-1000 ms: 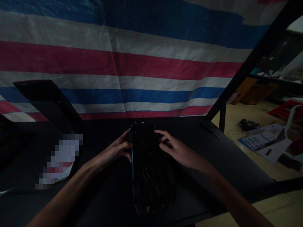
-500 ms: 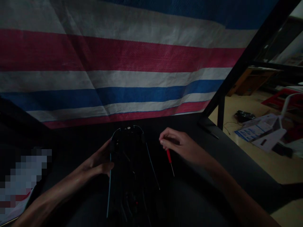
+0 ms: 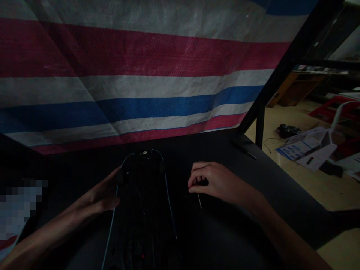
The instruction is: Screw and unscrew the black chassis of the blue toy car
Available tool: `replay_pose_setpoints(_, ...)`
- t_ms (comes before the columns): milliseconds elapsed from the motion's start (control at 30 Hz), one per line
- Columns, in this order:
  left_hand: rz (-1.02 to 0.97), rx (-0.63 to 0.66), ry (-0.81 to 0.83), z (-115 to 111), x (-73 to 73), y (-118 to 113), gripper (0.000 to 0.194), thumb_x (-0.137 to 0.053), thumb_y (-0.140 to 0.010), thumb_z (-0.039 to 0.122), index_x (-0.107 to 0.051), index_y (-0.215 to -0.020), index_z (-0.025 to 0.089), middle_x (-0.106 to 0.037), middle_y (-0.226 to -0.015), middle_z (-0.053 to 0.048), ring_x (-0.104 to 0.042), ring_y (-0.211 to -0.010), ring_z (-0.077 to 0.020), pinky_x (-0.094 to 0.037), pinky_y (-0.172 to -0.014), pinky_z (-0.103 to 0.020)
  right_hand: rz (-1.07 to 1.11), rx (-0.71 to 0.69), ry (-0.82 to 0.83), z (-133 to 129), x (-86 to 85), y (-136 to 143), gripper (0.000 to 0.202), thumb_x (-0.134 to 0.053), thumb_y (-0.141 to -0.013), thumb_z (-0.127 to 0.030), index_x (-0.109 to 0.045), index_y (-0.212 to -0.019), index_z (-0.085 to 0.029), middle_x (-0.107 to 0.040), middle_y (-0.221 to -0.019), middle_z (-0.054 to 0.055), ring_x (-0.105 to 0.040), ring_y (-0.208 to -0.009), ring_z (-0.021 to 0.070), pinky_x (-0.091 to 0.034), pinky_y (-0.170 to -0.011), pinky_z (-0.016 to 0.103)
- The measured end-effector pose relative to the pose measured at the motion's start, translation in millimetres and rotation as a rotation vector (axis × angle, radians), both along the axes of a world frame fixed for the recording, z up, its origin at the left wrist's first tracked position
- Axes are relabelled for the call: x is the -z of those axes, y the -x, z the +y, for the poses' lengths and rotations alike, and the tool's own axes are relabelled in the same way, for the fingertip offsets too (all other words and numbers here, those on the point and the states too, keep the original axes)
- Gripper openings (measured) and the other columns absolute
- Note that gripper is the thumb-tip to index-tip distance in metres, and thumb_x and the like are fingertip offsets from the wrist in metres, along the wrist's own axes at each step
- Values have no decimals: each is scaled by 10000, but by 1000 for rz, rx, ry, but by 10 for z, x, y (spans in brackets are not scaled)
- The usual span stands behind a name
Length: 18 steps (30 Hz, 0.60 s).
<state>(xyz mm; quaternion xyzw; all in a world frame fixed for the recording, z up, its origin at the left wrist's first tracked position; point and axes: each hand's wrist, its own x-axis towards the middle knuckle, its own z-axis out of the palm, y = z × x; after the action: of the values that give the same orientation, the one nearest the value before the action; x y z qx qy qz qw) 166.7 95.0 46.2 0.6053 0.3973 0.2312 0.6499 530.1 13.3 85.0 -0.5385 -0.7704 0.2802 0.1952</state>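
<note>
Counter [image 3: 222, 150]: black;
Left hand [image 3: 98, 198]: touching long black blue-edged body [image 3: 142, 210]; grip, cannot tell;
Right hand [image 3: 215, 182]: grip holding thin metal-shafted tool [image 3: 199, 201].

The upturned toy car [image 3: 135, 221] is black, trimmed with thin pale-blue lines down both sides and marked by one small red dot. Behind the car, the woven tarpaulin [image 3: 157, 56] bears broad horizontal stripes of crimson, greyish white and blue. Under the car, the tabletop [image 3: 225, 165] is black. Right of the car, the screwdriver [image 3: 200, 201] shows a silvery shaft; farther right, the floor [image 3: 270, 157] is tan.
</note>
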Motion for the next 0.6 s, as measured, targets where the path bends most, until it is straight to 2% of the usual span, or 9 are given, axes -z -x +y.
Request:
replay_pose_setpoints(167,-31,-46,7,-59,-92,-93,818,-733,-891,486,-449,-1658,458,-508,-1710,9,-453,-1547,-467,-389,-1240,-592,-107,-37,13,-53,27,167,28,-851,-927,-267,-831,-943,-255,-751,-982,-16,-714,-921,173,-491,-799,295)
replay_pose_setpoints(267,-15,-44,22,-70,-105,-96,854,-730,-892,482,-405,-1681,449,-482,-1729,2,-445,-1549,-480,-425,-1214,-590,-115,-55,2,-57,9,178,14,-823,-951,-258,-831,-943,-267,-770,-988,-17,-723,-947,181,-496,-831,303)
replay_pose_setpoints(367,1,-41,15,-66,-90,-69,873,-717,-901,485,-365,-1699,448,-467,-1738,9,-429,-1560,-476,-444,-1204,-577,-64,-22,-34,-36,-77,14,64,-772,-991,-297,-826,-996,-263,-775,-1011,-5,-722,-942,182,-497,-813,299)
replay_pose_setpoints(433,8,-59,16,-61,-73,-55,862,-721,-903,506,-378,-1692,457,-465,-1739,20,-437,-1559,-462,-446,-1206,-560,-35,113,-123,-15,-151,-167,114,-713,-1022,-303,-816,-1007,-255,-770,-985,5,-707,-867,175,-491,-770,295)
replay_pose_setpoints(500,4,-81,28,-55,-59,-52,871,-741,-890,519,-388,-1686,468,-482,-1728,24,-464,-1543,-457,-452,-1201,-552,-79,257,-223,3,-198,-352,111,-725,-998,-307,-812,-964,-247,-760,-922,11,-684,-806,177,-474,-734,298)
replay_pose_setpoints(533,0,-87,31,-53,-55,-55,882,-752,-881,519,-390,-1684,473,-501,-1715,25,-475,-1534,-462,-453,-1199,-560,-112,287,-225,10,-203,-433,114,-724,-993,-301,-812,-949,-243,-754,-899,12,-676,-782,175,-465,-715,298)
replay_pose_setpoints(600,-5,-90,21,-50,-58,-67,879,-768,-863,507,-416,-1668,489,-549,-1679,31,-473,-1533,-474,-440,-1202,-589,-159,263,-161,20,-173,-554,108,-725,-983,-278,-813,-943,-231,-748,-883,12,-672,-759,168,-459,-691,293)
